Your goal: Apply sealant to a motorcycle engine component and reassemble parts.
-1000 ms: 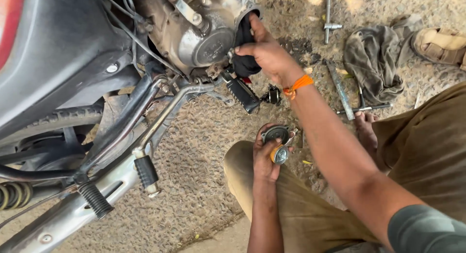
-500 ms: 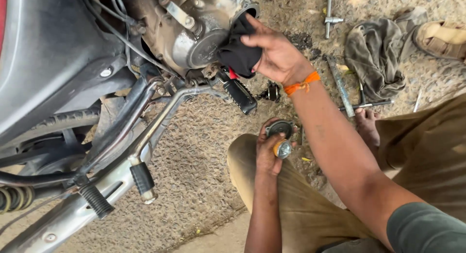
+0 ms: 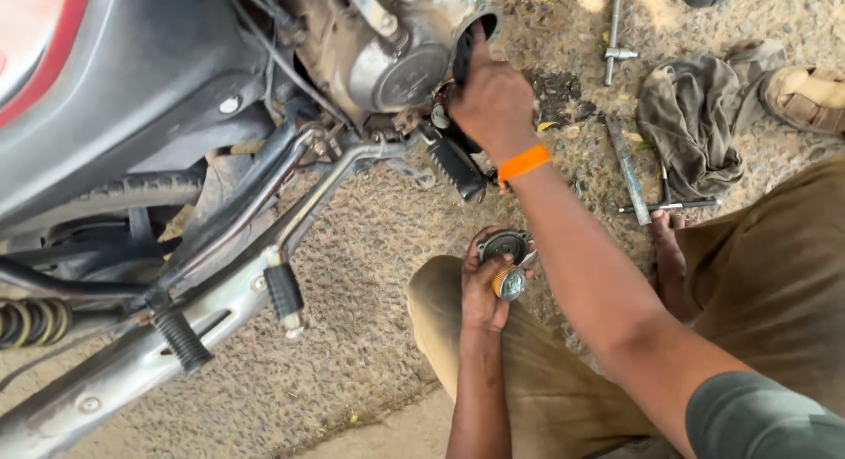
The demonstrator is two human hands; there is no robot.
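My right hand (image 3: 490,98), an orange band (image 3: 524,161) on its wrist, presses a dark cloth (image 3: 461,52) into a round opening on the side of the motorcycle engine (image 3: 387,50). My left hand (image 3: 484,287) rests on my knee and holds a round metal cover (image 3: 506,245) together with a small cylindrical filter (image 3: 509,283). A black rubber footpeg (image 3: 456,168) sticks out just below my right hand.
The motorcycle's exhaust pipe (image 3: 114,375), rear footpegs (image 3: 283,292) and rear tyre (image 3: 114,195) fill the left. On the gravel ground at the right lie a dirty rag (image 3: 691,116), a T-handle wrench (image 3: 613,36), a flat metal bar (image 3: 627,168) and a sandal (image 3: 805,98).
My right hand pushed the dark cloth further up into the engine opening. The view shifted slightly. My left hand kept the cover and filter on my knee.
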